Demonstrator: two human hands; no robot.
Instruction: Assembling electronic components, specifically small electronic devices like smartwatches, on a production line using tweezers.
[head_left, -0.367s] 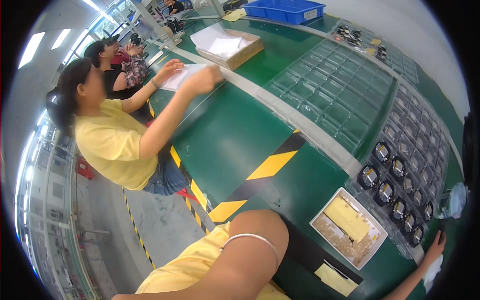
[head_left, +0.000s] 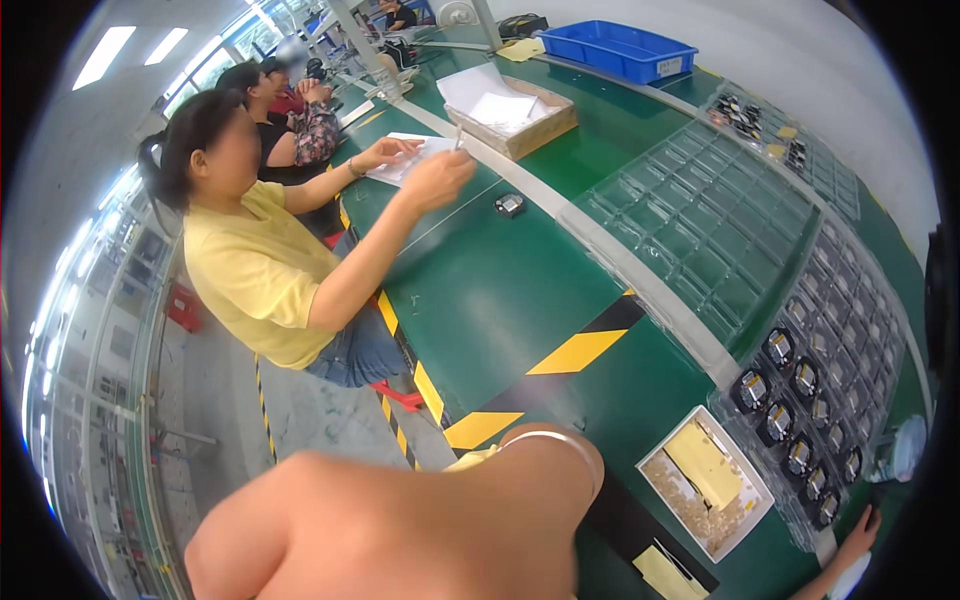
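My left arm [head_left: 400,530] fills the lower middle, close up, with a pale bracelet [head_left: 545,434] round it. The fingers of that hand are out of sight. At the lower right edge, my right hand [head_left: 862,530] has its fingers closed at a small dark item, too small to name. It is below a clear plastic cup-like container [head_left: 905,450] and near the clear compartment tray [head_left: 835,330], whose near end holds several round black parts [head_left: 778,420]. Between my arms lies a shallow white box [head_left: 655,470] with many tan bits and a yellow card [head_left: 703,462].
A yellow paper [head_left: 668,575] with a thin dark tool lies by the box. Beyond the striped tape [head_left: 580,350], a co-worker [head_left: 260,260] handles white paper. One round black part [head_left: 510,206] lies nearby. Farther back are an empty clear tray [head_left: 690,220], a cardboard box [head_left: 560,130] and a blue bin [head_left: 620,50].
My left arm has risen and covers more of the view. The right hand sits slightly lower. A round black part now shows on the table beside the co-worker. The whole view has shifted.
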